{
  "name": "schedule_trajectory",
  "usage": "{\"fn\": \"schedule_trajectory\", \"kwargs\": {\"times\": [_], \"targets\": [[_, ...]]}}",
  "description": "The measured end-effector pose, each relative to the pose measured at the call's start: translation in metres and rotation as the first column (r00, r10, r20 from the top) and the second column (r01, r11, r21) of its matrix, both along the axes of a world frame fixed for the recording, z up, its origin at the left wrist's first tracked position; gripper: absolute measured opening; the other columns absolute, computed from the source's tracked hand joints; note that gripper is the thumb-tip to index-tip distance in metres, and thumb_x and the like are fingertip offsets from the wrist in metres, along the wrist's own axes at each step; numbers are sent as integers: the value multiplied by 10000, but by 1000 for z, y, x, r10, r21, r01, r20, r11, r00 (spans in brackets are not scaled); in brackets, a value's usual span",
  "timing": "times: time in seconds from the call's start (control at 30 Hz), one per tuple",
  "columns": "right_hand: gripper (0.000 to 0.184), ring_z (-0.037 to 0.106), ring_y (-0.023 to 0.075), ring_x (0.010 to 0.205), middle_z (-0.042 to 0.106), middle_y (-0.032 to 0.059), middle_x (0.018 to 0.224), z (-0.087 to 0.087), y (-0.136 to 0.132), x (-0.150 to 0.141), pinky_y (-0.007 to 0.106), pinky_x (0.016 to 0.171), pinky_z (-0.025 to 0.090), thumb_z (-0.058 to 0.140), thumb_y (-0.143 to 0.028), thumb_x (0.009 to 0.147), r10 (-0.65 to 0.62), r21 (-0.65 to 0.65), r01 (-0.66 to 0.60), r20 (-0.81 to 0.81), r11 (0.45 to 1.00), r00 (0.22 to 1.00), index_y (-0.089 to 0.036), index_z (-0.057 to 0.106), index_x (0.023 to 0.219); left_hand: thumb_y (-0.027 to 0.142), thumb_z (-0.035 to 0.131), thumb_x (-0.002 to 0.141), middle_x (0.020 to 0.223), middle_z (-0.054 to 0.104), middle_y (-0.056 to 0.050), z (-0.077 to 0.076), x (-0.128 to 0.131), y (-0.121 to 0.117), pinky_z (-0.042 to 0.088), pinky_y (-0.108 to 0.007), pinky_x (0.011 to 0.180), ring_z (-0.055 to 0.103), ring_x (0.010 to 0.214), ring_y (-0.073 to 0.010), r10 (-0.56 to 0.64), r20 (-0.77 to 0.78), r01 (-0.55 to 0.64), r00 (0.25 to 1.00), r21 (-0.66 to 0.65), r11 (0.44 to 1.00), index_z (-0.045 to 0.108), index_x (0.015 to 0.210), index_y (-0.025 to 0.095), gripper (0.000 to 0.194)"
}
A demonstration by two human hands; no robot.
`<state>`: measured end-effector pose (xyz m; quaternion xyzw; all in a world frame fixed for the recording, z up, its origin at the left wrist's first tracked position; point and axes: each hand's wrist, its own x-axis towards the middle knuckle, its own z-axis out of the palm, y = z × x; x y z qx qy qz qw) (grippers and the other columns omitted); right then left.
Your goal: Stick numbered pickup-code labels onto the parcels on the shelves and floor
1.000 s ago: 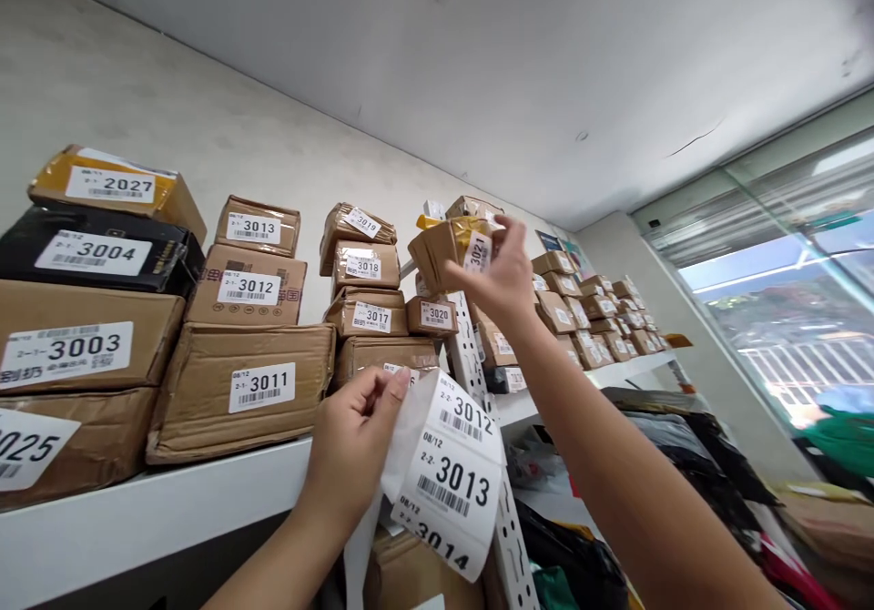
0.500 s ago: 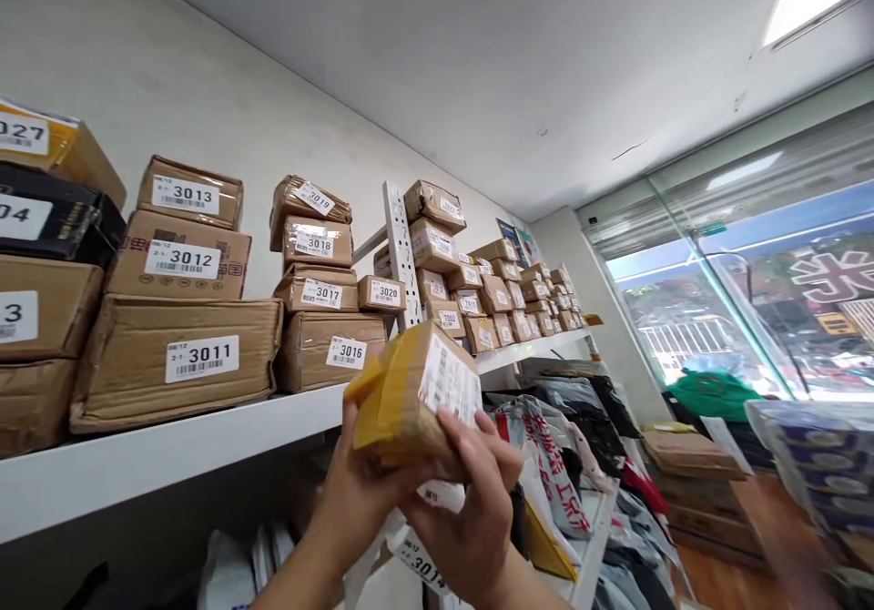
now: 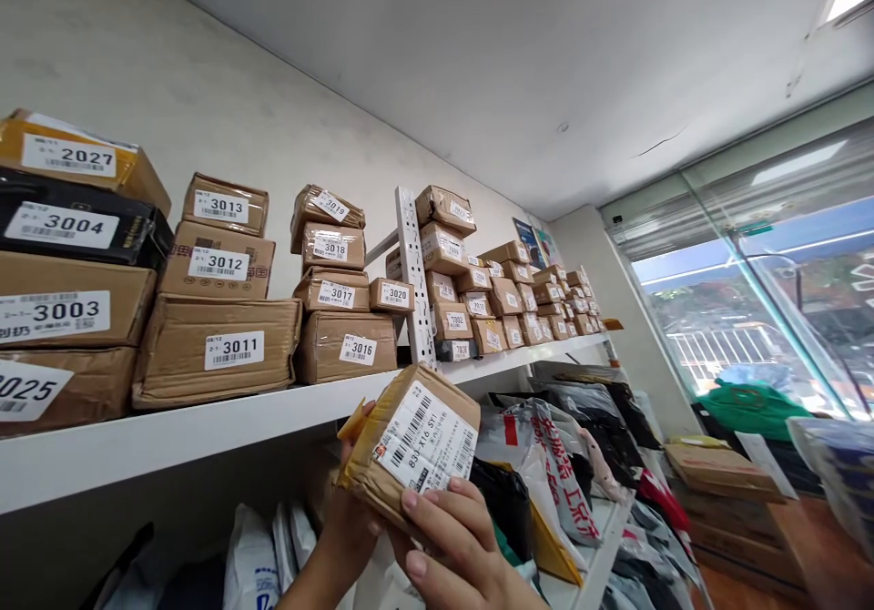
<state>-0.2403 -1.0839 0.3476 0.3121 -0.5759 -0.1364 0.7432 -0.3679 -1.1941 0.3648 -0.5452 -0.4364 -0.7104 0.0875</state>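
Between my two hands is a small cardboard box (image 3: 421, 428), tilted so that its white shipping label faces me. Yellow tape covers its left side, and a loose flap of the tape sticks out there. My left hand (image 3: 348, 523) is closed around the left and underside of the box, its fingers partly hidden behind it. My right hand (image 3: 461, 537) grips the lower right side, with fingertips lying on the edge of the label. Just beyond the box runs the front edge of a white shelf (image 3: 287, 408).
Numbered cardboard boxes (image 3: 217, 341) stand in stacks along the shelf, and more boxes (image 3: 505, 296) continue beyond a perforated white upright (image 3: 413, 273). Below are white bags (image 3: 249, 555) and grey and black plastic parcels (image 3: 546, 455). Further boxes (image 3: 724, 473) lie near the window at right.
The box has turned in my hands, so its label now faces me squarely. My right-hand fingers have shifted along its lower edge. The view has swung slightly left.
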Motion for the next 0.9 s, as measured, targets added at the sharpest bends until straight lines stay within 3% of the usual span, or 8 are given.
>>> {"fn": "schedule_trajectory", "kwargs": {"times": [0.07,0.13,0.23,0.37,0.47,0.63,0.9], "targets": [[236,558,150,1103,660,59,1193,-1,1,-3,327,1057,407,496,-80,852,-9,16,9,10,1000,1000,-215,573,1030,829,607,462,1153,634,-119,0,-2,-5,432,-502,1023,536,1148,-379,32,-66,-36,997,-70,997,497,1281,244,1013],[306,559,174,1104,630,73,1235,0,3,-8,355,1024,445,564,-88,816,-6,-2,6,6,1000,1000,-219,547,1092,867,490,537,1164,628,-147,4,-2,-13,320,-543,1095,477,1214,-400,149,-68,-157,987,-141,977,525,1246,205,970],[571,547,233,1107,604,131,1213,12,4,-10,420,946,502,694,-170,750,85,-172,-79,27,982,996,-189,438,1259,791,420,693,1216,603,-157,25,15,-22,190,-527,1150,394,1298,-368,296,-43,-298,954,-233,926,527,1216,169,821],[793,470,300,1189,496,175,1254,35,3,0,498,945,494,750,-287,706,180,-388,-119,125,914,976,-164,329,1366,631,407,833,1159,645,-104,69,55,-26,420,-389,1001,571,1120,-257,200,-192,-256,961,-337,906,454,1224,188,592],[815,440,307,1212,446,167,1277,45,0,5,516,965,479,751,-267,691,171,-454,-101,118,885,978,-185,314,1375,641,394,832,963,702,-84,91,72,-23,484,-355,840,653,915,-249,262,-229,-334,937,-377,864,469,1170,186,573],[819,461,305,1152,443,151,1230,50,0,0,531,935,484,762,-263,656,190,-550,-144,26,823,981,-194,336,1352,667,419,801,888,715,-87,105,74,-15,485,-346,747,667,852,-267,316,-301,-415,900,-369,831,477,1191,182,624],[824,475,303,1081,443,134,1168,55,-1,-9,534,901,481,756,-265,610,131,-626,-161,-94,763,987,-191,357,1328,631,550,736,933,721,-103,126,73,-8,469,-302,702,660,857,-275,356,-422,-480,834,-236,845,598,1098,191,572]]}}
